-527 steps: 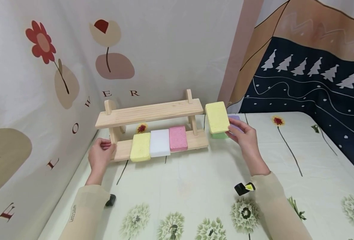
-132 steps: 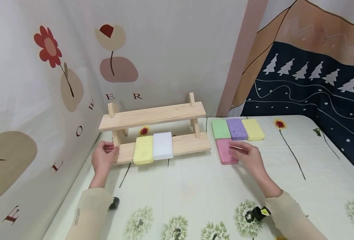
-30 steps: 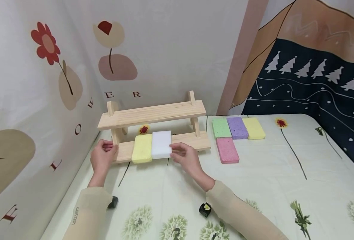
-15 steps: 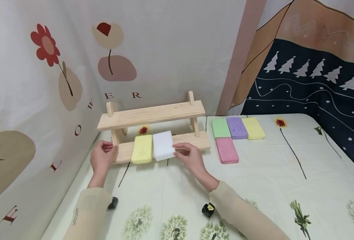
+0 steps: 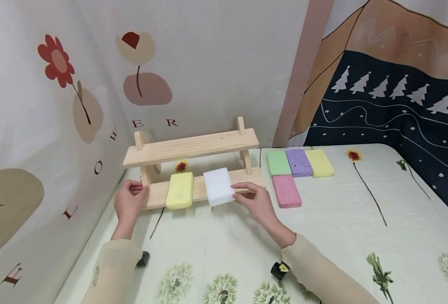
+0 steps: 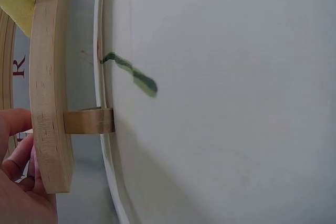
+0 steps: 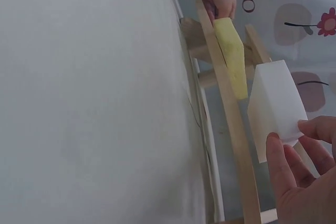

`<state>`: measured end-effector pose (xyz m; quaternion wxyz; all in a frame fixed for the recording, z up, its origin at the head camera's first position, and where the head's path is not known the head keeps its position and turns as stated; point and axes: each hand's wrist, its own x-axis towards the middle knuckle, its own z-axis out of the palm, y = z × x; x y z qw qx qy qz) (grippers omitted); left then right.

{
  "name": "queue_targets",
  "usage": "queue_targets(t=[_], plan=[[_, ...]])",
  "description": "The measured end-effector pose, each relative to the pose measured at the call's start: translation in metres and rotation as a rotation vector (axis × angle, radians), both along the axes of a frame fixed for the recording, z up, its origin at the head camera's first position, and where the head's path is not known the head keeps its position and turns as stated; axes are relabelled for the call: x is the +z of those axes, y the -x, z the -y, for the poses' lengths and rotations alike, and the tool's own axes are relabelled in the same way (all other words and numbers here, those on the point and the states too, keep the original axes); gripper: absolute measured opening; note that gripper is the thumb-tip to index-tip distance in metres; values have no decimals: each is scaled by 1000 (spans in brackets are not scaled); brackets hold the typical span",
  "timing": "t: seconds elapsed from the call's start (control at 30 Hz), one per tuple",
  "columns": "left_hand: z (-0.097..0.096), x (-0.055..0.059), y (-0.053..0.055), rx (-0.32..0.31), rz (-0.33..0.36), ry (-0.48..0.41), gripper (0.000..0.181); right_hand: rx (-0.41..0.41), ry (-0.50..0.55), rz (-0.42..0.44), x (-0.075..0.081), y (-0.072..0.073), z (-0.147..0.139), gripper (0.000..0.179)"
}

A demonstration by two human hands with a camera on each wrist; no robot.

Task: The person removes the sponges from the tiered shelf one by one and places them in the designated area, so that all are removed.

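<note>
A two-tier wooden shelf (image 5: 191, 145) stands near the back wall. My left hand (image 5: 129, 202) grips the left end of its lower board (image 6: 50, 77), thumb and fingers round the wood. My right hand (image 5: 257, 202) pinches a white sponge (image 5: 219, 186) by its right edge, thumb on one side and fingertips on the other. In the right wrist view the white sponge (image 7: 279, 103) is tilted and apart from the lower board's front edge. A yellow sponge (image 5: 180, 190) lies on the lower board, left of the white one, with a gap between them.
Right of the shelf, a green sponge (image 5: 278, 163), a purple sponge (image 5: 298, 162) and a second yellow sponge (image 5: 319, 163) lie in a row on the flower-print tablecloth (image 5: 345, 198). A pink sponge (image 5: 286, 191) lies in front of the green one. Printed curtains close off the back.
Since the oldest frame, the pink sponge and the second yellow one have come to lie on the table. Lately my right hand has drawn the white sponge rightward, away from the yellow. My left hand stays.
</note>
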<state>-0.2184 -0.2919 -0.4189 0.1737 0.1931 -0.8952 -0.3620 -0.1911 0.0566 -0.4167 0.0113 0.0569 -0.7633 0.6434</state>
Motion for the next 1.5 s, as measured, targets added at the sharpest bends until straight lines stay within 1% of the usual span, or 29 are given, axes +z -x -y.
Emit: queue_targets(t=[0.3, 0.6, 0.73, 0.83, 0.9, 0.97, 1.2, 1.33, 1.4, 1.5], plan=[[1, -2, -1, 1, -3, 0, 24, 8, -4, 22, 2, -8, -35, 28], [3, -3, -1, 0, -2, 3, 25, -42, -22, 60, 10, -17, -79, 33], [3, -3, -2, 2, 2, 1, 25, -66, -22, 66, 10, -19, -103, 35], [2, -2, -1, 1, -2, 1, 25, -96, -58, 66, 10, -22, -121, 38], [2, -2, -1, 0, -5, 4, 25, -120, -102, 62, 10, -24, -132, 40], [1, -1, -1, -2, -8, 4, 25, -139, -116, 61, 10, -26, -143, 42], [1, -1, 0, -1, -12, 8, 24, -153, 20, 67, 6, -30, -176, 37], [1, -1, 0, 4, -9, 7, 24, -172, 78, 77, 4, -31, -191, 33], [1, -1, 0, 7, -8, 5, 24, -187, 82, 83, 3, -32, -198, 31], [1, 0, 0, 7, -8, 5, 24, -220, 33, 99, 2, -31, -207, 31]])
